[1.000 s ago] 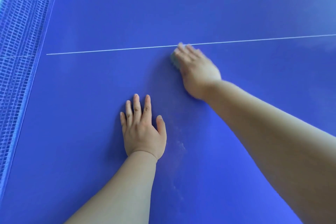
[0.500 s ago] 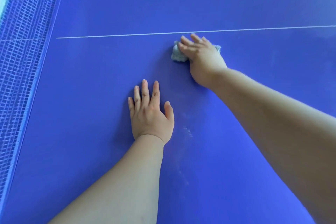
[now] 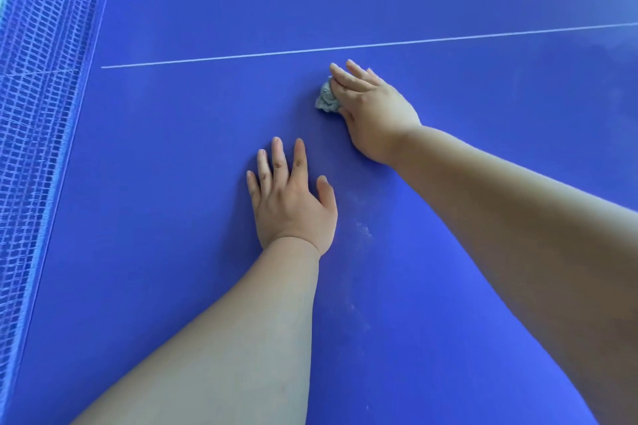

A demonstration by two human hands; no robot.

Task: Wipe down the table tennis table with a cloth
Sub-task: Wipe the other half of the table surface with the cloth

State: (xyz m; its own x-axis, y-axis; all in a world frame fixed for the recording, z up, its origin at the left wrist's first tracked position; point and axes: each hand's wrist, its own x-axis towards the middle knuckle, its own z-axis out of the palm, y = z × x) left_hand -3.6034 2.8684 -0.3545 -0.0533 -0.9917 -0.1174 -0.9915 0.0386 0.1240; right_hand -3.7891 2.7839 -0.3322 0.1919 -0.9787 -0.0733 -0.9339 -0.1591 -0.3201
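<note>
Grey-blue and crumpled, the cloth [image 3: 326,98] is a small wad of rough, nubbly fabric. Most of it is hidden under the right hand [image 3: 374,110], and only a lumpy edge shows at the left of the fingers. That visible part is longer than it is wide, its long axis running from near the person toward the white line [image 3: 241,55] beyond it. It lies on the blue table tennis desk [image 3: 172,183], just short of that line and well apart from the net [image 3: 38,114] along the left edge.

The right hand covers the cloth with its fingers nearly straight and close together, pointing up and left toward the line, and presses the wad against the desk. The left hand [image 3: 293,203] holds nothing. It rests palm down on the desk with 4 fingers slightly spread and the thumb out to the right, nearer the person than the cloth and apart from it.

A faint streak of pale specks [image 3: 362,228] marks the surface just right of the left hand.
</note>
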